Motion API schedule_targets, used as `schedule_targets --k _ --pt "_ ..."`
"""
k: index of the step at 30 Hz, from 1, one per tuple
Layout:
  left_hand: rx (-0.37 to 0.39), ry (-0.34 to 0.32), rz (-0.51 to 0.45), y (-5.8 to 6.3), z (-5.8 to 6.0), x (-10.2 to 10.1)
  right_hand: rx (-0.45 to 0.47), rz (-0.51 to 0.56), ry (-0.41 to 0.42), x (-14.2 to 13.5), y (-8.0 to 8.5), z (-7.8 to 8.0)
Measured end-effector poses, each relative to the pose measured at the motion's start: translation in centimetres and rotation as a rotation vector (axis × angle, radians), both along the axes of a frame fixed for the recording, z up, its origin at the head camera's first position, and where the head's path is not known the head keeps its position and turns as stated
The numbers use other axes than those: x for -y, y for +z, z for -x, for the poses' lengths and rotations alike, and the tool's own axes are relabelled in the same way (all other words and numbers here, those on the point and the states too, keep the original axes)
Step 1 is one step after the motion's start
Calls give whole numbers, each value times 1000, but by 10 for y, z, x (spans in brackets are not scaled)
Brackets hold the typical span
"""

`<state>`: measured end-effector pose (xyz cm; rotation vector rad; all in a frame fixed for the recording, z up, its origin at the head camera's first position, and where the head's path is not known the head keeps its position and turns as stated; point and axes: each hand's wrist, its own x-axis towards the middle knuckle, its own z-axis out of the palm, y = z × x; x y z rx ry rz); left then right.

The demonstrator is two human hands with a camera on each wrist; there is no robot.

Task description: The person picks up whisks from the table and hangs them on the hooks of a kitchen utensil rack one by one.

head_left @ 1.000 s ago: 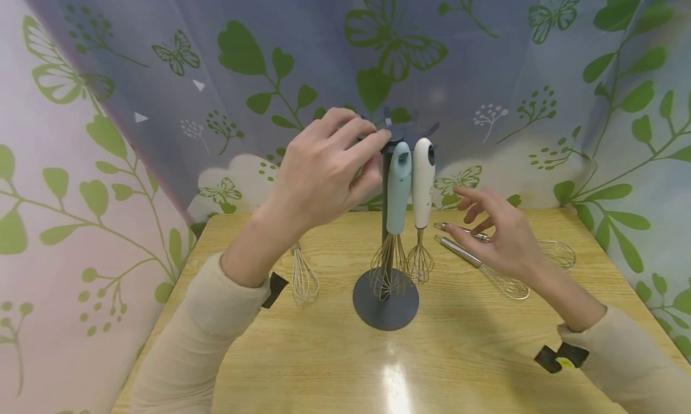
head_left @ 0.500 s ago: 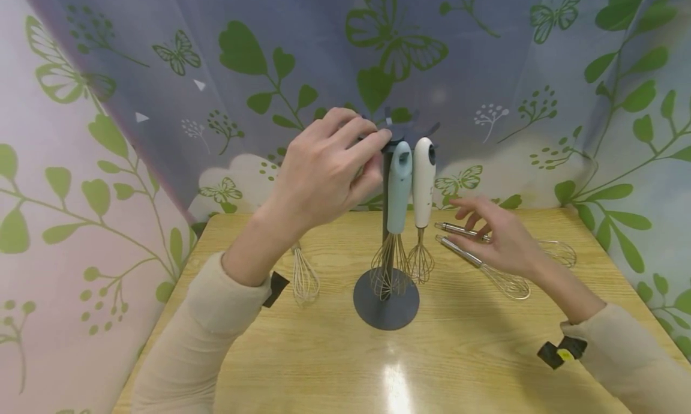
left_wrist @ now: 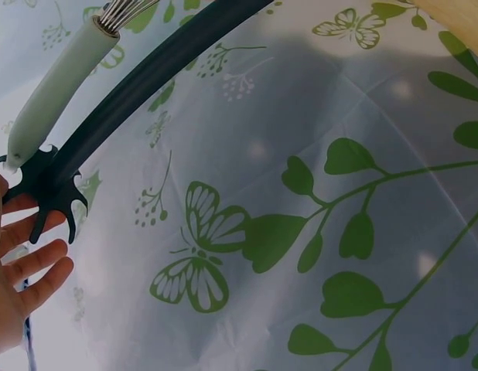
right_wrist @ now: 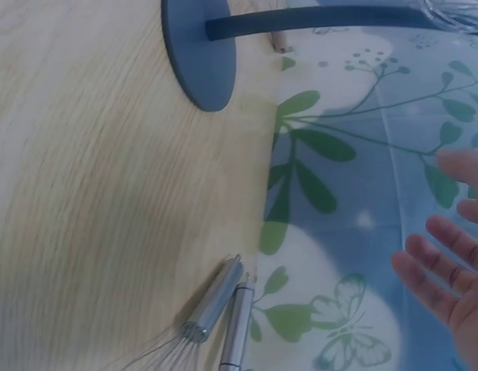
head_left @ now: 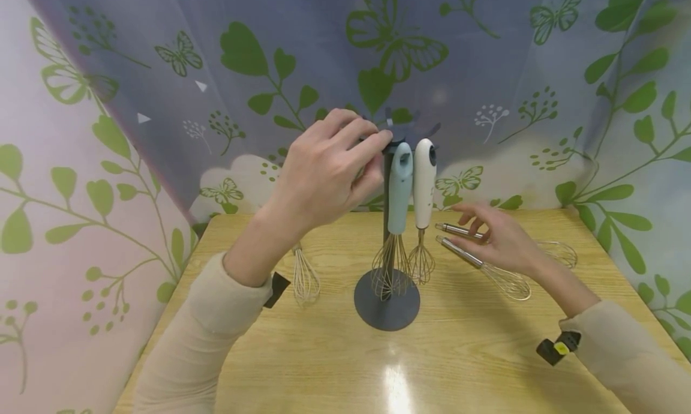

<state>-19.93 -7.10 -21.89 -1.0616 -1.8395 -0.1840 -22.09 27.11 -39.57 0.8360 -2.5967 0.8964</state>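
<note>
In the head view a dark stand [head_left: 387,311] with a round base and hooks at its top stands mid-table. A light blue-handled whisk [head_left: 399,189] and a white-handled whisk [head_left: 424,186] hang from it. My left hand [head_left: 326,168] holds the stand's hooked top, its fingers around the dark hooks [left_wrist: 46,185] in the left wrist view. My right hand [head_left: 499,237] hovers with loosely bent fingers and nothing in them. Below it lie two whisks with metal handles, a nearer one [head_left: 459,249] and a farther one [head_left: 459,230] partly hidden by the hand.
Left of the stand lies another whisk [head_left: 305,276], its handle hidden behind my left arm. The wooden table [head_left: 302,354] meets a leaf-and-butterfly printed cloth [head_left: 324,42] at the back and sides.
My right hand has lowered slightly toward the metal whisks. My left hand stays at the top of the stand, and the hanging whisks have not moved.
</note>
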Motion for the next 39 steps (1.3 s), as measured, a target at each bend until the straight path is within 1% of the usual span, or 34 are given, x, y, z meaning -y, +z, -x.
schedule_targets --k 5,10,17,21,27,39 --pt "-3 6 0 0 0 0 76 -27 -25 -4 -7 7" --pt "-2 5 0 0 0 0 146 -90 -57 -7 -13 13" --pt "-2 8 -3 -1 -1 1 158 -142 -60 -9 -22 23" --pt "-3 7 -5 -1 -1 1 177 -167 -54 -11 -25 27" --pt "-4 4 -6 -1 -1 0 209 -200 -67 -13 -31 31" --pt "-2 5 -7 -1 -1 -1 255 -221 -75 -18 -42 42"
